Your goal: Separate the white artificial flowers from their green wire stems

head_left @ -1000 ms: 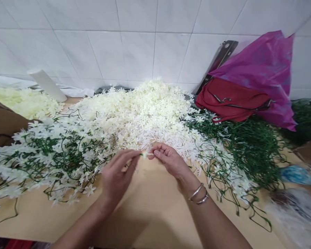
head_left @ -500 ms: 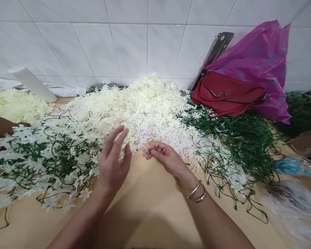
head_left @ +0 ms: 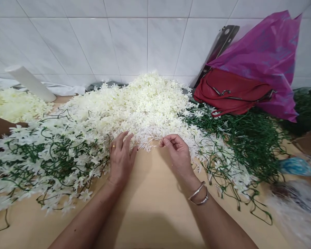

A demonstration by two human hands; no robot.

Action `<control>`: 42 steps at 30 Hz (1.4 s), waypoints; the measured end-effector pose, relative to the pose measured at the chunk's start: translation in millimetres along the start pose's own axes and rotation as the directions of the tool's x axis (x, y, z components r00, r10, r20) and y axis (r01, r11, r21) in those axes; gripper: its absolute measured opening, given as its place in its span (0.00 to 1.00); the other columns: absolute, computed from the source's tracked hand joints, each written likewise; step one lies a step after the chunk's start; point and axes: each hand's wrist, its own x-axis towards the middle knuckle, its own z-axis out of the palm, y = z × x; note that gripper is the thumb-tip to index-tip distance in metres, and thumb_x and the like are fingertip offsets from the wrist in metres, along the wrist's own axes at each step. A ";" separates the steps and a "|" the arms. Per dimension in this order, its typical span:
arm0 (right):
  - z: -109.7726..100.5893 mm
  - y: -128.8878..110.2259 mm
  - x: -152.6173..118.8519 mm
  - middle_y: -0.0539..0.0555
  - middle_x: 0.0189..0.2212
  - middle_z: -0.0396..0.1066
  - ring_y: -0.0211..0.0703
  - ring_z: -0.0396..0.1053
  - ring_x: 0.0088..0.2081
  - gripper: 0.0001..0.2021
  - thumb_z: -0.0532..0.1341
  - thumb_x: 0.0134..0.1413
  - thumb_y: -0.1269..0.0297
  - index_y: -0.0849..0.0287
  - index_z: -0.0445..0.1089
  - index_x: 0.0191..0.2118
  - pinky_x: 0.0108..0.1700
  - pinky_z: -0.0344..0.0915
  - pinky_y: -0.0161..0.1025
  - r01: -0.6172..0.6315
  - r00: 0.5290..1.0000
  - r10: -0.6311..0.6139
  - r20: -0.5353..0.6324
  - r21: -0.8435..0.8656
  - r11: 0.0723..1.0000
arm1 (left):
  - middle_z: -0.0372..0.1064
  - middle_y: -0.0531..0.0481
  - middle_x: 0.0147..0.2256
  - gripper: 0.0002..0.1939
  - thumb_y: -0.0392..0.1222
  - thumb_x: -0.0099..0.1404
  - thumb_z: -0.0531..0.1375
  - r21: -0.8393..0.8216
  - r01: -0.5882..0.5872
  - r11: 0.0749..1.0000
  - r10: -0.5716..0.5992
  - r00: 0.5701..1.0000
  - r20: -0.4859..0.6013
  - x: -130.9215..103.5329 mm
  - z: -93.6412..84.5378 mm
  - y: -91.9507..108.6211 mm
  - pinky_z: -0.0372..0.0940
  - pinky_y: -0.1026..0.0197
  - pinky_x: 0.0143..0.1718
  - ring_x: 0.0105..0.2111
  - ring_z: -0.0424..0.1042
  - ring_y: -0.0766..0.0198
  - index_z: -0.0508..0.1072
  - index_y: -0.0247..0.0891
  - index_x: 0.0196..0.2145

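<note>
A big heap of white flowers (head_left: 145,103) fills the middle of the table (head_left: 150,207). The left hand (head_left: 121,157) lies flat and open on its near edge. The right hand (head_left: 177,154) pinches tiny white bits there. At left, flowered stems (head_left: 49,152) look done; at right, bare green stems (head_left: 248,141) wait. No writing shows.

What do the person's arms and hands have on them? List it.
Both forearms are bare, with no sleeves in view. The left hand wears a thin gold ring. The right hand is ringless as far as visible; two silver bangles circle its wrist.
</note>
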 end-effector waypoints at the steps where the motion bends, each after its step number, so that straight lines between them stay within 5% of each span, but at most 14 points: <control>1: 0.9 -1.4 -0.8 0.50 0.31 0.75 0.42 0.72 0.35 0.07 0.67 0.62 0.59 0.55 0.73 0.37 0.45 0.68 0.41 0.016 1.000 -0.017 -0.007 -0.028 0.999 | 0.67 0.32 0.62 0.21 0.39 0.73 0.60 0.002 0.006 1.000 -0.006 1.000 0.010 -0.5 1.1 -0.5 0.60 0.37 0.64 0.64 0.66 0.42 0.68 0.39 0.62; 5: 3.1 -0.4 -3.5 0.51 0.32 0.74 0.43 0.71 0.37 0.06 0.66 0.62 0.60 0.56 0.73 0.37 0.45 0.67 0.42 0.071 0.996 -0.077 -0.040 -0.139 0.988 | 0.67 0.33 0.62 0.19 0.37 0.75 0.58 -0.089 -0.048 0.995 0.053 0.997 0.061 -6.5 8.0 6.9 0.66 0.40 0.63 0.63 0.68 0.45 0.68 0.38 0.61; 9: 1.3 6.6 -4.0 0.51 0.34 0.74 0.44 0.71 0.38 0.06 0.65 0.64 0.60 0.56 0.73 0.38 0.46 0.67 0.42 0.092 0.994 -0.101 -0.034 -0.197 0.976 | 0.65 0.37 0.64 0.23 0.35 0.75 0.57 -0.329 -0.233 0.915 0.290 0.947 0.135 -8.9 6.9 24.8 0.67 0.49 0.64 0.66 0.66 0.53 0.63 0.42 0.66; 11: -0.4 6.8 -3.7 0.51 0.35 0.74 0.44 0.71 0.39 0.06 0.64 0.65 0.60 0.56 0.73 0.39 0.47 0.68 0.43 0.102 0.992 -0.115 -0.043 -0.231 0.968 | 0.66 0.38 0.64 0.24 0.35 0.75 0.59 -0.402 -0.284 0.870 0.344 0.935 0.084 -7.0 1.8 29.2 0.67 0.52 0.64 0.65 0.67 0.55 0.63 0.44 0.66; 14: -2.1 1.2 -3.5 0.52 0.36 0.75 0.45 0.72 0.42 0.05 0.64 0.66 0.61 0.55 0.74 0.40 0.49 0.68 0.44 0.130 0.990 -0.141 -0.019 -0.285 0.950 | 0.72 0.41 0.57 0.20 0.32 0.74 0.59 -0.369 -0.222 0.903 0.203 0.975 -0.091 -2.7 -6.6 24.7 0.68 0.53 0.63 0.59 0.72 0.58 0.69 0.43 0.61; 17: -1.5 -4.4 -4.8 0.53 0.40 0.75 0.48 0.73 0.45 0.05 0.67 0.64 0.61 0.54 0.75 0.43 0.50 0.70 0.47 0.249 0.964 -0.189 0.188 -0.378 0.892 | 0.74 0.42 0.52 0.15 0.32 0.74 0.57 -0.297 -0.074 0.952 0.016 0.981 -0.194 -0.1 -10.1 12.7 0.69 0.52 0.60 0.55 0.74 0.57 0.74 0.40 0.56; 20: 1.0 -2.9 -7.8 0.57 0.44 0.74 0.53 0.72 0.47 0.15 0.73 0.57 0.60 0.54 0.76 0.49 0.51 0.69 0.52 0.463 0.858 -0.223 0.463 -0.509 0.725 | 0.74 0.41 0.51 0.14 0.35 0.75 0.57 -0.247 0.010 0.969 -0.052 0.985 -0.165 -0.7 -6.6 3.3 0.70 0.51 0.58 0.54 0.74 0.55 0.74 0.38 0.55; 22: 1.9 0.8 -9.5 0.58 0.44 0.73 0.55 0.70 0.47 0.18 0.75 0.54 0.63 0.55 0.76 0.50 0.50 0.69 0.53 0.538 0.815 -0.191 0.546 -0.594 0.598 | 0.73 0.39 0.52 0.15 0.37 0.74 0.58 -0.202 0.027 0.979 -0.050 0.993 -0.109 -2.7 -1.9 0.2 0.69 0.49 0.58 0.55 0.73 0.53 0.72 0.38 0.57; 27: -6.6 4.1 -5.4 0.57 0.40 0.72 0.54 0.68 0.43 0.03 0.65 0.64 0.72 0.58 0.76 0.41 0.47 0.67 0.52 0.397 0.916 -0.156 0.369 -0.789 0.468 | 0.77 0.43 0.42 0.13 0.37 0.74 0.59 -0.076 0.035 0.996 -0.033 0.999 0.026 -7.3 6.0 -2.2 0.70 0.48 0.53 0.45 0.76 0.52 0.73 0.37 0.54; 30: -13.4 1.9 -0.1 0.57 0.39 0.72 0.55 0.68 0.43 0.05 0.63 0.65 0.73 0.58 0.75 0.38 0.48 0.66 0.53 0.321 0.947 -0.180 0.267 -0.826 0.463 | 0.77 0.47 0.37 0.11 0.37 0.74 0.60 -0.151 0.062 0.987 -0.062 0.998 0.005 -6.0 2.1 -0.5 0.70 0.52 0.49 0.40 0.77 0.55 0.75 0.38 0.52; 35: -13.5 4.8 1.4 0.55 0.39 0.72 0.53 0.69 0.43 0.04 0.64 0.65 0.71 0.55 0.76 0.38 0.47 0.65 0.50 0.382 0.914 -0.329 0.237 -0.778 0.500 | 0.79 0.48 0.41 0.07 0.39 0.74 0.61 -0.370 0.056 0.927 -0.119 0.982 -0.149 -1.4 -10.0 11.0 0.70 0.60 0.44 0.41 0.78 0.62 0.79 0.40 0.45; 42: -13.0 6.6 0.6 0.54 0.38 0.75 0.52 0.69 0.43 0.05 0.63 0.67 0.69 0.55 0.76 0.37 0.47 0.64 0.50 0.405 0.892 -0.405 0.201 -0.754 0.517 | 0.78 0.50 0.35 0.07 0.40 0.73 0.62 -0.446 0.141 0.884 -0.275 0.928 -0.252 2.5 -22.0 14.7 0.72 0.61 0.36 0.32 0.76 0.65 0.80 0.38 0.45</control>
